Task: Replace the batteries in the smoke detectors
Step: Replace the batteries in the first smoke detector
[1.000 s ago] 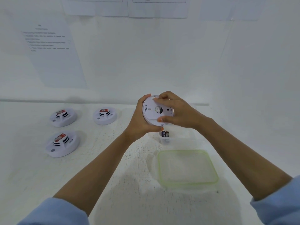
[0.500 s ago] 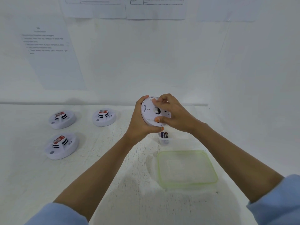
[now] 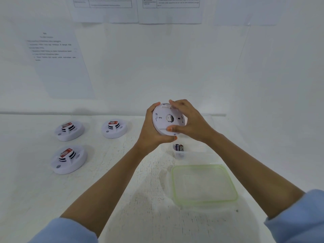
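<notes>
The left grip (image 3: 152, 132) cups a smoke detector (image 3: 162, 120) above the counter (image 3: 122, 190); the right grip (image 3: 192, 121) pinches its right edge. Two batteries (image 3: 179, 147) stand in a tub (image 3: 181, 154) just below both grips, other detectors (image 3: 68, 160) well to their left.

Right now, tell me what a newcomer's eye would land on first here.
First, the white smoke detector held up at the centre with its back toward the camera, gripped by the left hand and right hand. Next, three more detectors with red labels on the table at left. Below the hands, two batteries stand in a small clear tub.
</notes>
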